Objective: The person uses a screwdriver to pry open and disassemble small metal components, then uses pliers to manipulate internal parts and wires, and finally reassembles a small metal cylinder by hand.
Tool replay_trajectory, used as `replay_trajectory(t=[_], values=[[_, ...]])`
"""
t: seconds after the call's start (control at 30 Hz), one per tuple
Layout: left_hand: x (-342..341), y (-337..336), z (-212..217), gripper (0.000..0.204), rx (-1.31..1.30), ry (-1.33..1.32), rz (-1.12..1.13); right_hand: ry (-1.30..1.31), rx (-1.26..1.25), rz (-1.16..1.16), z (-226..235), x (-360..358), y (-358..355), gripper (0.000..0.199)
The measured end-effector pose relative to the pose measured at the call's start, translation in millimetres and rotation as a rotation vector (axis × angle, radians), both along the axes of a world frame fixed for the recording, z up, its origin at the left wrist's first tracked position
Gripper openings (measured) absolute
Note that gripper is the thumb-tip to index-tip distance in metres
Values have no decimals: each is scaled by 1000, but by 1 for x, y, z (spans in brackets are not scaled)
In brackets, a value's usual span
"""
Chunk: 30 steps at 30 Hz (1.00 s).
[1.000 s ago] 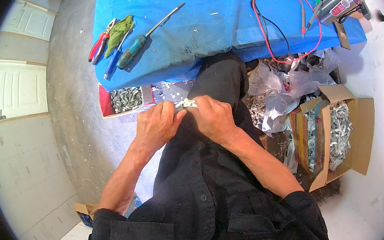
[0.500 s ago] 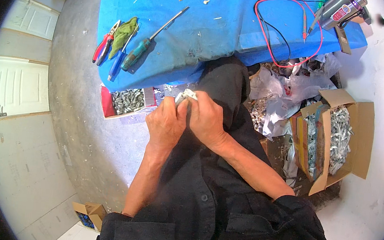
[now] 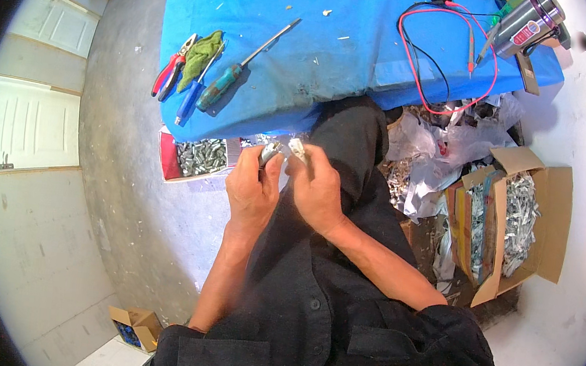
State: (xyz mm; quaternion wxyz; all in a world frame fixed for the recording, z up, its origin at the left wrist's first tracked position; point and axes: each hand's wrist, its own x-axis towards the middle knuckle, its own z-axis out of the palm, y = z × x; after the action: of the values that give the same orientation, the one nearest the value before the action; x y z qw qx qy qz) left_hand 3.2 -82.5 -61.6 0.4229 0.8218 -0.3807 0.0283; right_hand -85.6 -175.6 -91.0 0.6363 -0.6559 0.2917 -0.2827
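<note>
Between the thumb and fingers of my left hand [image 3: 252,191] is a small silver metal cylinder [image 3: 270,153], its upper end showing. My right hand [image 3: 316,196] pinches a small whitish piece [image 3: 298,148], whose kind I cannot make out. A narrow gap separates the two pieces, and both hands are above my lap, just short of the table edge. Past my left hand, a low box with a red side [image 3: 169,156] holds many small silver cylinders [image 3: 203,156].
On the blue-covered table [image 3: 300,48] lie red-handled pliers [image 3: 173,67], a green cloth [image 3: 202,52], a blue-handled screwdriver [image 3: 189,100], a larger screwdriver [image 3: 221,86] and test leads [image 3: 424,91]. A steel mug [image 3: 527,25] stands far right. An open carton [image 3: 553,217] holds silvery scraps.
My hands have moved apart. The whitish piece, before close against the silver one, is now separate in my right hand. The whole view has shifted slightly.
</note>
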Motion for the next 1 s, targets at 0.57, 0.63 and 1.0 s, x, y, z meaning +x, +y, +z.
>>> replay_trajectory(t=[0.57, 0.63, 1.0], values=[[-4, 9, 7, 33, -312, 861, -142, -91, 148, -79, 11, -37, -40, 26], [-5, 9, 6, 34, -285, 814, -154, -80, 112, -77, 7, -42, -41, 26], [-8, 7, 3, 34, -162, 578, -163, -83, 310, 11, 20, -51, -38, 22]])
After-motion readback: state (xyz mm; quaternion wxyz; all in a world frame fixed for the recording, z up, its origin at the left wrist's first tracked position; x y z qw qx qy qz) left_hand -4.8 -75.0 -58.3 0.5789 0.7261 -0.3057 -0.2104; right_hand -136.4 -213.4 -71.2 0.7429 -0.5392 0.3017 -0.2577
